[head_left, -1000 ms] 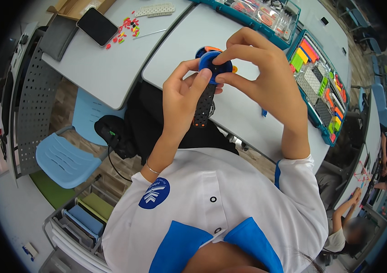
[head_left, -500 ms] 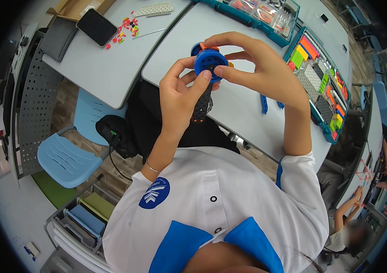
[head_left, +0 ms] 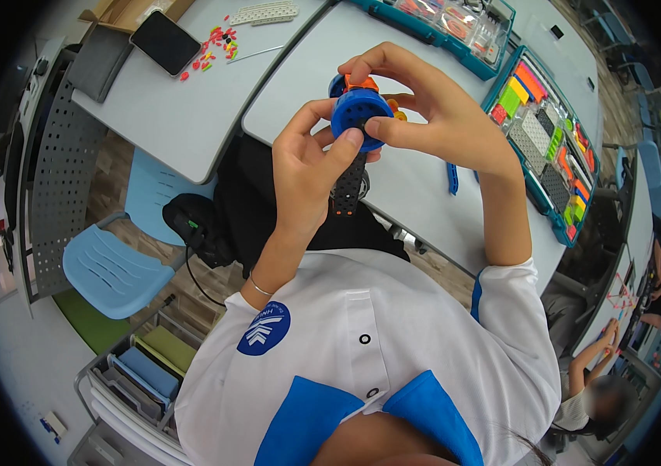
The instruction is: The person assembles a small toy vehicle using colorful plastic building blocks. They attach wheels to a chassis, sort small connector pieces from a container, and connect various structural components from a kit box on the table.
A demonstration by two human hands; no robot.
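Both my hands grip a small building-kit model in front of me, above the table edge. Its nearest part is a blue wheel (head_left: 354, 113) with a dark, perforated hub. An orange block (head_left: 361, 83) shows above the wheel, and a black perforated beam (head_left: 349, 186) hangs down below it. My left hand (head_left: 311, 151) has its thumb on the wheel's lower rim, with the fingers behind. My right hand (head_left: 431, 116) sets its thumb against the hub while its index finger bends over the orange block. A yellow piece (head_left: 396, 110) peeks out beside the right fingers.
At right lies an open teal case (head_left: 552, 225) of colourful parts; a second teal case (head_left: 462, 58) stands at the back. The left table carries a phone (head_left: 165, 43), small pink and yellow pegs (head_left: 218, 43) and a thin rod (head_left: 257, 53). A blue strip (head_left: 452, 179) rests beneath my right arm.
The model has tilted slightly, so more of the orange block and yellow piece shows. My right index finger has bent more over the top. The black beam has swung a little.
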